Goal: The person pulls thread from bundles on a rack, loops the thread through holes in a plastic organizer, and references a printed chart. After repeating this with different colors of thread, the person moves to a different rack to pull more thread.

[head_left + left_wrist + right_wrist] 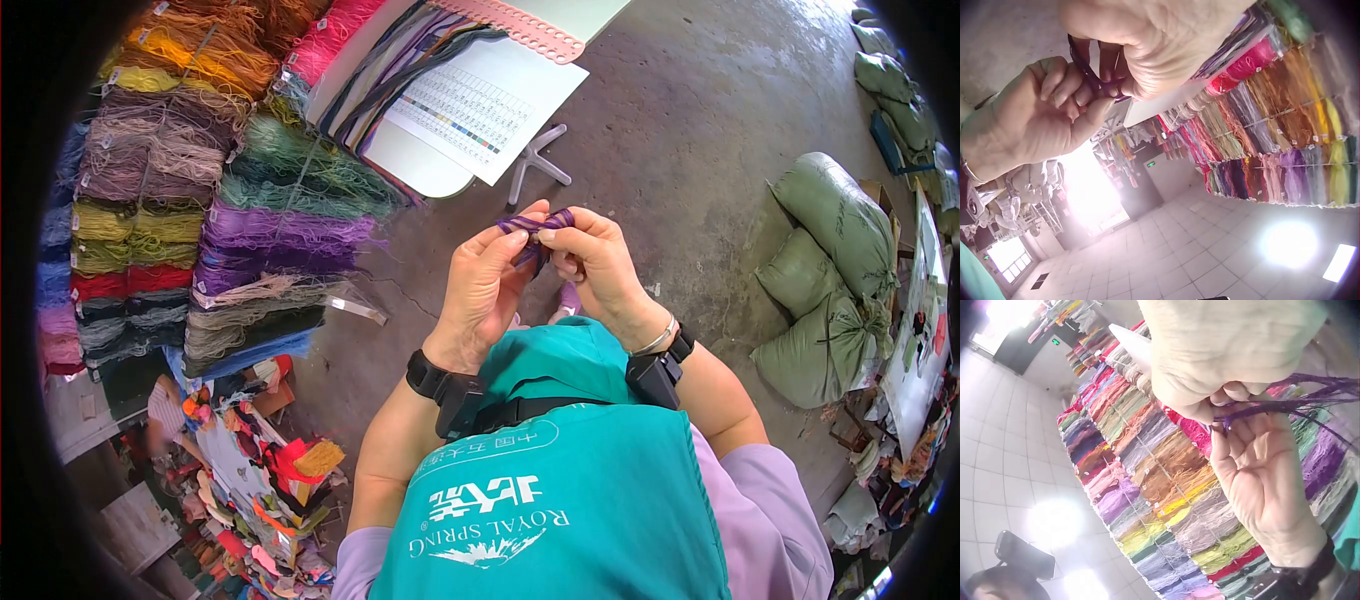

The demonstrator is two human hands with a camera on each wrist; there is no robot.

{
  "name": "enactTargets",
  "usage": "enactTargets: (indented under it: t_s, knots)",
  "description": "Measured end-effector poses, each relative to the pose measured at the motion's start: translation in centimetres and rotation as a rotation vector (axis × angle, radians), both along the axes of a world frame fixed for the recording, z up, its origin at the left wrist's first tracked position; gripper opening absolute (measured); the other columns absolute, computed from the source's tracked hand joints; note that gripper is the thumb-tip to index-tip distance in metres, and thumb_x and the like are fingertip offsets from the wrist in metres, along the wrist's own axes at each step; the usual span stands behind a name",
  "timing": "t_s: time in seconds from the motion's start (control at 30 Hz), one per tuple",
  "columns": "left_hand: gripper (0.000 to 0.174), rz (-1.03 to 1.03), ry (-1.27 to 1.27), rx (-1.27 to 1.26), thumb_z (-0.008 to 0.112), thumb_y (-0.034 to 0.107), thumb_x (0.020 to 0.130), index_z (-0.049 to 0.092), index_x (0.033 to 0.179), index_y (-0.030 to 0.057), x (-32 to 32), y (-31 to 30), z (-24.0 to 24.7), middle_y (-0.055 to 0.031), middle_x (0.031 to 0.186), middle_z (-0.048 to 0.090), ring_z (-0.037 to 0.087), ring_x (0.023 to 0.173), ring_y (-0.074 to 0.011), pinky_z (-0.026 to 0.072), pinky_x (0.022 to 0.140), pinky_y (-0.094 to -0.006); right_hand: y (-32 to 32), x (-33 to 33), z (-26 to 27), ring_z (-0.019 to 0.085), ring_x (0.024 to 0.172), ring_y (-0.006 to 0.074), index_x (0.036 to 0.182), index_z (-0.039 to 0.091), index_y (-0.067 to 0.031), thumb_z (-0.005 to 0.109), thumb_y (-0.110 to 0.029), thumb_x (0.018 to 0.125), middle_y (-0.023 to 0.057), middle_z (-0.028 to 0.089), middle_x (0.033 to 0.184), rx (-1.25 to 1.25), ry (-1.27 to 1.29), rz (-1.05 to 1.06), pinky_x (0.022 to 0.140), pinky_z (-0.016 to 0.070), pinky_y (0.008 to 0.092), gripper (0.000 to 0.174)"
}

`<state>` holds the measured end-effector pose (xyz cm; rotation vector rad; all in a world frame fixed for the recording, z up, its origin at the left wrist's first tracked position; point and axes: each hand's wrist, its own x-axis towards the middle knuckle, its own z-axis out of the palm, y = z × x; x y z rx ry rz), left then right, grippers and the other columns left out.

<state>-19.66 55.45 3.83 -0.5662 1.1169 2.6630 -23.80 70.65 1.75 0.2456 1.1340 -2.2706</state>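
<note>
Both hands meet in front of the teal apron (560, 480) around a small bundle of purple yarn (518, 224). The left hand (480, 285) pinches one side of it between thumb and fingers. On the other side, the right hand (605, 262) pinches it too, thumb close to the other thumb. Within the bundle, a paler strand shows in the head view. From the right wrist, loose purple strands (1310, 400) trail out to the right past the right hand (1235, 350). The left hand (1160, 37) partly hides the yarn in its own wrist view.
Hanging skeins of many colours (150, 150) fill the left side. Ahead stands a white board (440, 178) bearing a printed chart (470, 110), a pink punched strip (520, 30) and dark yarn lengths (400, 80). Green sacks (830, 220) lie at right; colourful scraps (260, 500) pile up lower left.
</note>
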Motion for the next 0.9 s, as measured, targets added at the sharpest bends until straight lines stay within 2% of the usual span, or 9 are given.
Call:
enactTargets:
  t_s: [0.2, 0.63, 0.73, 0.8, 0.9]
  knots:
    - [0.026, 0.006, -0.005, 0.017, 0.061, 0.008, 0.094, 0.065, 0.117, -0.0027, -0.1, 0.1, 0.0, -0.0127, 0.135, 0.060, 0.062, 0.113, -0.0194, 0.0498, 0.103, -0.0350, 0.0, -0.1, -0.4, 0.042, 0.054, 0.0023, 0.083, 0.065, -0.0068, 0.068, -0.004, 0.086, -0.0048, 0.054, 0.067, -0.059, -0.055, -0.029, 0.047, 0.0288, 0.0195, 0.005]
    - [0.023, 0.037, 0.007, -0.003, 0.057, 0.009, 0.094, 0.067, 0.113, 0.0007, -0.1, 0.0, -0.4, -0.0112, 0.126, 0.066, 0.063, 0.111, -0.0194, 0.0469, 0.104, -0.0388, -0.2, -0.2, 0.3, 0.042, 0.053, 0.0022, 0.091, 0.063, -0.0050, 0.064, -0.007, 0.092, -0.0032, 0.058, 0.074, -0.090, -0.063, -0.082, 0.046, 0.0291, 0.0190, 0.003]
    - [0.023, 0.033, 0.027, -0.004, 0.054, 0.011, 0.095, 0.067, 0.111, 0.0016, 0.1, -0.8, -1.5, -0.0123, 0.121, 0.067, 0.062, 0.112, -0.0224, 0.0454, 0.105, -0.0408, -0.2, -0.3, 0.3, 0.042, 0.051, 0.0029, 0.093, 0.062, -0.0051, 0.064, -0.010, 0.093, -0.0022, 0.058, 0.075, -0.140, -0.113, -0.109, 0.045, 0.0293, 0.0193, 0.005]
    - [0.024, 0.031, 0.022, 0.082, 0.052, 0.011, 0.095, 0.066, 0.112, 0.0011, 0.2, -1.3, -2.1, -0.0136, 0.119, 0.067, 0.061, 0.116, -0.0252, 0.0440, 0.106, -0.0424, 0.3, -0.4, 0.1, 0.041, 0.049, 0.0034, 0.094, 0.062, -0.0053, 0.063, -0.012, 0.094, -0.0018, 0.058, 0.074, -0.202, -0.163, -0.119, 0.044, 0.0293, 0.0195, 0.007]
    - [0.026, 0.053, 0.019, 0.177, 0.050, 0.012, 0.096, 0.064, 0.114, 0.0000, 0.1, -1.2, -2.1, -0.0163, 0.123, 0.065, 0.058, 0.121, -0.0286, 0.0411, 0.110, -0.0447, 1.1, -0.9, -0.9, 0.040, 0.048, 0.0036, 0.096, 0.062, -0.0054, 0.063, -0.016, 0.095, -0.0018, 0.055, 0.071, -0.358, -0.297, -0.009, 0.043, 0.0290, 0.0194, 0.011]
